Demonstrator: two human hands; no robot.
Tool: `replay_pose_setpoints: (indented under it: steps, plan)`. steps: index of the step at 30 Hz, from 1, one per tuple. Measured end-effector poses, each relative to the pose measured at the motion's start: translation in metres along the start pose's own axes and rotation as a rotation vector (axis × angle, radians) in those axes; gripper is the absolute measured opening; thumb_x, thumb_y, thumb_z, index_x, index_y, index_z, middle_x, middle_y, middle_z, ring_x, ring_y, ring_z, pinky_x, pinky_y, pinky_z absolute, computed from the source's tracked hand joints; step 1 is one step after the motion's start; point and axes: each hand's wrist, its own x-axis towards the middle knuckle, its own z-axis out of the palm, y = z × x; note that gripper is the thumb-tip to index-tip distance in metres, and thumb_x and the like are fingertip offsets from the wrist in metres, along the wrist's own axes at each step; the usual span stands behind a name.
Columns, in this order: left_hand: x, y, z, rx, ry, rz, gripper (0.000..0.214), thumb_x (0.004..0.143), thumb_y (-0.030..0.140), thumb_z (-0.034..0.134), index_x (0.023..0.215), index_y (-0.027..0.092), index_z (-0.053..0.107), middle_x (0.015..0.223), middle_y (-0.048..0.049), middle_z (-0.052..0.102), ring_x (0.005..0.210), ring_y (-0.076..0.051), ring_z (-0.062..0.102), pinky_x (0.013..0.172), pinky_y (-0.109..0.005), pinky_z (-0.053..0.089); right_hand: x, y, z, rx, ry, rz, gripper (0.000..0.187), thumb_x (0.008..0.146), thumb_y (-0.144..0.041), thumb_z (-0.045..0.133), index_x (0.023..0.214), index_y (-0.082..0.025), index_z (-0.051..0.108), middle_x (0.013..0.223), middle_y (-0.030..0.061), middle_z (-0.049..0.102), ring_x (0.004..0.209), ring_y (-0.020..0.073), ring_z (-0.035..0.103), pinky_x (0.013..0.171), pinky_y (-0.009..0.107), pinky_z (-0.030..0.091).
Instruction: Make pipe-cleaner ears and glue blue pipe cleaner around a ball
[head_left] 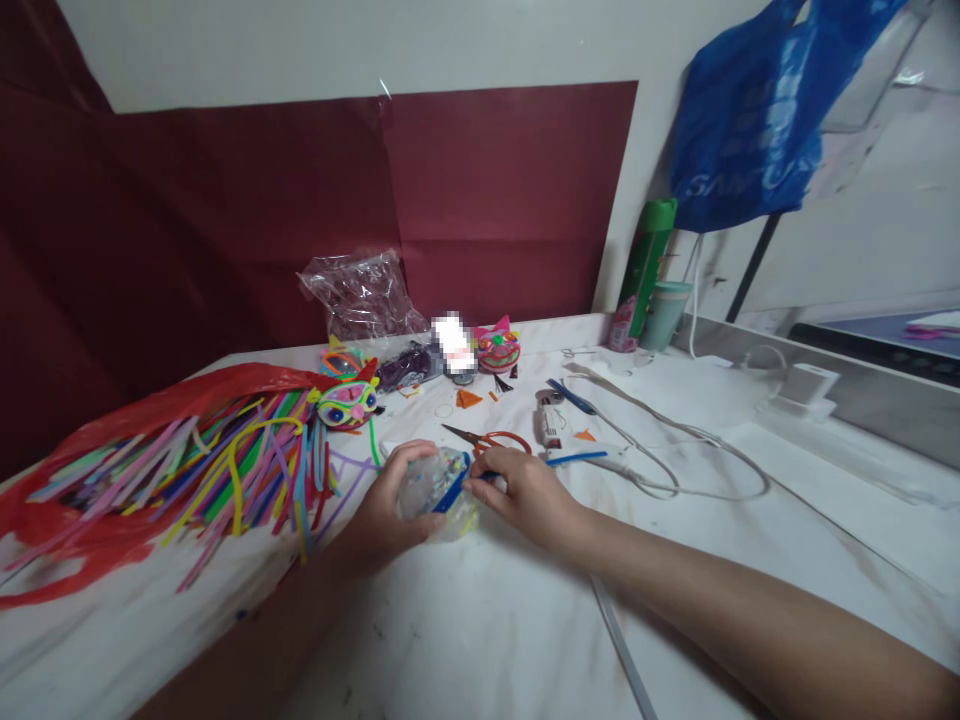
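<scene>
My left hand (401, 505) is curled around a clear, rounded plastic piece (420, 490) with small coloured specks, low over the table. A fuzzy blue pipe cleaner (454, 490) runs across its right side. My right hand (517, 490) pinches the blue strip at the plastic's right edge, and a blue tail sticks out beyond the knuckles. What lies beneath the fingers is hidden. Just behind my right hand are orange-handled scissors (487, 437), blades pointing left. Further back left sits a colourful animal-face figure (347, 402), with a pink-eared one (498, 345) by the wall.
Many coloured pipe cleaners (225, 460) lie on a red plastic bag (187, 385) at the left. A hot glue gun (615, 462) and grey cable (690, 430) lie right. A lit phone (454, 345), green spray can (643, 275) and pale green cup (666, 315) stand at the back.
</scene>
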Motion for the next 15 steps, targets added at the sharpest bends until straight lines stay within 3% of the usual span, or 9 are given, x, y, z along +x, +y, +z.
replay_pose_setpoints:
  steps: [9, 15]
  plan:
    - [0.002, 0.01, 0.0, 0.035, 0.027, -0.056, 0.055, 0.068, 0.031, 0.072, 0.116, 0.021, 0.048, 0.121, -0.0098, 0.052, 0.121, -0.031, 0.045, 0.103, -0.04, 0.035, -0.004, 0.001, 0.007, -0.052, 0.07, -0.101, 0.004, 0.081, -0.018, 0.063, 0.078, -0.017, 0.062, 0.074, 0.0051, 0.067, 0.07, 0.0173, 0.062, 0.064, 0.026, 0.046]
    - [0.002, 0.011, -0.005, 0.041, -0.028, -0.039, 0.057, 0.067, 0.033, 0.072, 0.118, 0.021, 0.048, 0.122, -0.0102, 0.051, 0.122, -0.032, 0.044, 0.104, -0.041, 0.035, -0.006, -0.004, 0.006, 0.011, 0.062, -0.053, 0.004, 0.08, -0.019, 0.064, 0.079, -0.018, 0.06, 0.075, 0.0035, 0.066, 0.068, 0.016, 0.061, 0.063, 0.025, 0.047]
